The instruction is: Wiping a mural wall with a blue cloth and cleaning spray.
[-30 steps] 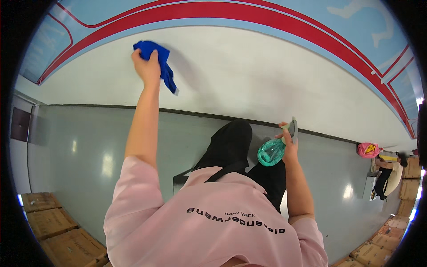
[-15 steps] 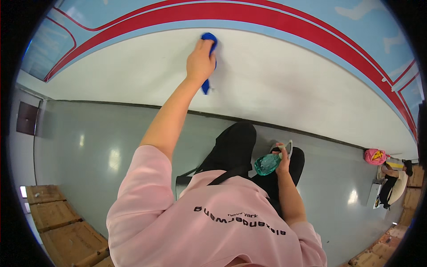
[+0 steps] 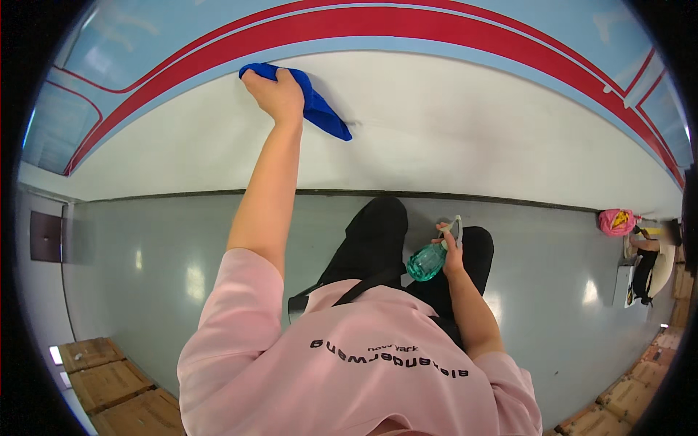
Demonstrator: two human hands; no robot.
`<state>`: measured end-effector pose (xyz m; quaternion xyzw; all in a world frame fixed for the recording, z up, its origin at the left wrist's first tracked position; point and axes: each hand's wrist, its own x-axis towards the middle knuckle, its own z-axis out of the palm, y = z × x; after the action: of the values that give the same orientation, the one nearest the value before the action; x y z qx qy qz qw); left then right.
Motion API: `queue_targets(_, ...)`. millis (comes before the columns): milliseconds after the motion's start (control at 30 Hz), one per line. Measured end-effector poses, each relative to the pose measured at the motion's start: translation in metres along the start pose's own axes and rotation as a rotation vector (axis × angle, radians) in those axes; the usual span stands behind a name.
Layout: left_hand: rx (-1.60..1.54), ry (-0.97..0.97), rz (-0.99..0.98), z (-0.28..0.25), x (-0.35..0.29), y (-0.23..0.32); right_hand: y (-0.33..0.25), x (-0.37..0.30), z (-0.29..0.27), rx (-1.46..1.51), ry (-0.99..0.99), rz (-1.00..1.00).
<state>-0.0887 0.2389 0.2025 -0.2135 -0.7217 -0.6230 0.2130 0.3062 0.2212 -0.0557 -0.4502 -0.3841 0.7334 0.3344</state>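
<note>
Holding cloth (image 3: 325,115), boxes (image 3: 109,385) left, person (image 3: 662,270) right

- Before you, the wall (image 3: 451,131); on it, the cloth (image 3: 321,110) under your left hand (image 3: 281,94).
- Near your knees (image 3: 382,225), the spray bottle (image 3: 427,261) in your right hand (image 3: 452,248).
- To your left, boxes (image 3: 109,385).
- Far right, a bag (image 3: 616,223) beside another person (image 3: 660,265).
</note>
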Motion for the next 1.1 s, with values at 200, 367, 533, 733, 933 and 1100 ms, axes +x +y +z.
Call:
queue_targets(200, -0.064, -0.064, 0.122, 0.031, -0.052, 0.035, -0.004, 0.001, 0.008, 0.03, -0.053, -0.001)
queue_targets(367, -0.012, -0.414, 0.319, 0.071, -0.127, 0.072, 0.0, 0.0, 0.009, 0.0, -0.059, -0.004)
queue_targets(533, 0.244, -0.851, 0.585, 0.09, -0.169, 0.092, -0.009, -0.006, 0.016, -0.01, -0.066, -0.006)
queue_targets(733, 0.207, -0.985, 0.777, 0.085, -0.162, 0.076, -0.008, -0.007, 0.008, 0.041, -0.052, 0.023)
queue_targets(933, -0.006, -0.594, 0.385, 0.044, -0.133, 0.068, -0.005, -0.008, 0.012, 0.055, -0.052, -0.049)
queue_targets(1100, -0.153, -0.143, 0.441, 0.004, -0.105, 0.055, -0.006, -0.004, 0.014, 0.081, -0.05, -0.03)
